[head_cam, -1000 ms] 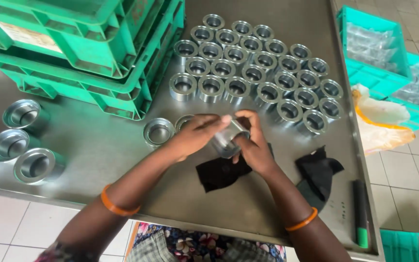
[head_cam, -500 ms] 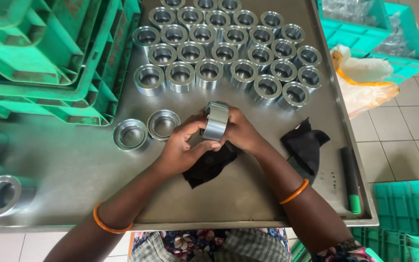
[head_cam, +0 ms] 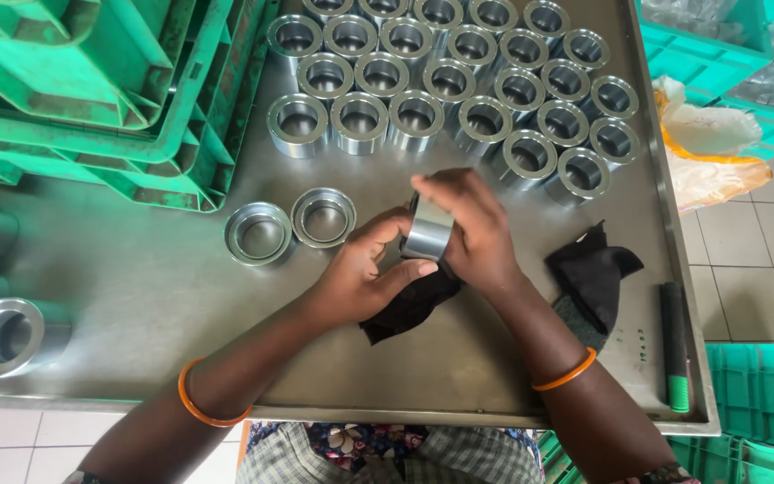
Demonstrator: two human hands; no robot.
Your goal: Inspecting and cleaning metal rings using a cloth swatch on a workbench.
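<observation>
Both my hands hold one shiny metal ring [head_cam: 427, 231] above the steel table [head_cam: 154, 305]. My left hand [head_cam: 365, 269] grips it from the left, with a black cloth [head_cam: 405, 305] under the palm. My right hand [head_cam: 468, 224] covers the ring's top and right side. Two flat metal rings [head_cam: 260, 233] lie just left of my hands. Several rows of the same metal rings [head_cam: 450, 81] stand upright at the far side of the table.
Stacked green crates [head_cam: 91, 90] fill the far left. Larger metal cylinders [head_cam: 2, 332] lie at the left edge. A second black cloth [head_cam: 593, 273] and a dark marker with a green cap [head_cam: 676, 345] lie at the right. Teal crates [head_cam: 727, 54] and a plastic bag [head_cam: 705, 143] sit beyond the table.
The view has shifted so the table sits closer. My hands have turned the ring on edge, and the right hand now covers more of it.
</observation>
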